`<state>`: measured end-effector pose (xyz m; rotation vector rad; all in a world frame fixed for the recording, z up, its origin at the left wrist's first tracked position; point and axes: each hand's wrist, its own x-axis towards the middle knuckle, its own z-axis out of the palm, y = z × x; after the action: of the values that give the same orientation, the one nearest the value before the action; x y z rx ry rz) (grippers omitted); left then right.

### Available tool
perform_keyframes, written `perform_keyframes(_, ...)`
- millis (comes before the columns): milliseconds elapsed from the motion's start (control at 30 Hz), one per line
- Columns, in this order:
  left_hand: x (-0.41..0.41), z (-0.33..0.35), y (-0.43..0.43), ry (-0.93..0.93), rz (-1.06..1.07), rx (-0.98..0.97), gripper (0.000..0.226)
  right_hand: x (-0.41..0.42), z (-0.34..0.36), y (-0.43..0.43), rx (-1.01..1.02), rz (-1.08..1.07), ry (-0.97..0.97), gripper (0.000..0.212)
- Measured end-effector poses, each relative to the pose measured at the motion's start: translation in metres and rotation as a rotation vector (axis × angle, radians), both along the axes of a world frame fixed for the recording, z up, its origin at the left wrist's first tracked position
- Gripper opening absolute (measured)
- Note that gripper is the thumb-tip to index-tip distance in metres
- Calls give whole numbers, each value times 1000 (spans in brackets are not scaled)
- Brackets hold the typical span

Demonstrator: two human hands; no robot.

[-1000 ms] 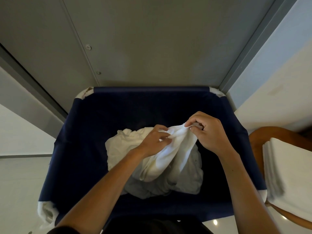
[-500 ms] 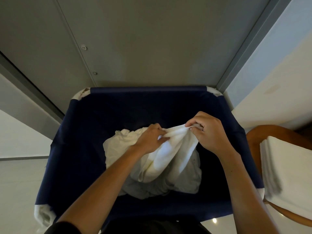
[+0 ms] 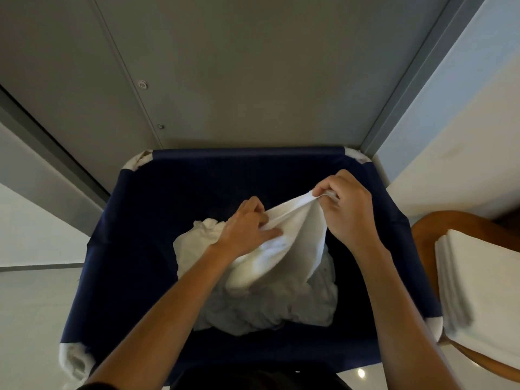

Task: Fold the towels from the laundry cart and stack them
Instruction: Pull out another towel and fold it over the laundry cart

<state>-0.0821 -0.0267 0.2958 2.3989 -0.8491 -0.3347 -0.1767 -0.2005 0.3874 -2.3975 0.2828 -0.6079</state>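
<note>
The right hand (image 3: 347, 209) has a tight grip: its thumb and fingers pinch the top edge of a white cloth towel (image 3: 292, 240). The left hand (image 3: 244, 229) is just beside it, lower down. Its grip also pinches the same edge, with the fingers (image 3: 260, 218) curled on the cloth. The edge runs in a tight line between the two hands. The right end is higher than the left end.

The rest of the towel hangs down from the hands in soft folds. Its bottom touches a heap of crumpled white towels (image 3: 267, 308). The heap lies at the bottom of a dark blue cloth laundry cart (image 3: 126, 249). The cart is square, with white corners at its top rim. Both arms reach into the cart from the near side.

To the right of the cart, just beside it, stands a brown wooden chair (image 3: 430, 229) with a round edge. On it sits a neat stack of folded white towels (image 3: 484, 280).

Behind the cart is a flat grey wall panel (image 3: 253, 80). The pale shiny floor (image 3: 28, 305) shows on the left.
</note>
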Motion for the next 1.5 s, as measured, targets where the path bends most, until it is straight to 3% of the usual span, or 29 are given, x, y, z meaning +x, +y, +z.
perform_keyframes(267,-21,-27,14,355,-113,-82,21,-3,13,2,132,-8,-47,27)
perform_keyframes(567,-33,-24,-3,164,-1,-160,25,-5,12,3,165,-10,-15,26)
perform_keyframes(633,-31,-20,-5,219,57,-256,19,-6,12,4,175,1,-1,26)
perform_keyframes(733,-24,-13,-7,316,115,-317,29,-7,12,4,182,22,20,27)
perform_keyframes(867,-20,-3,-14,238,46,-276,10,-7,9,8,158,69,64,25)
perform_keyframes(1133,-12,-2,-20,-23,20,-280,13,-8,9,4,171,58,112,28)
perform_keyframes(1300,-11,-5,-18,65,-31,-298,9,-8,9,4,199,81,122,28)
perform_keyframes(1500,-14,-5,-22,139,-69,-264,24,-8,9,8,196,123,152,34)
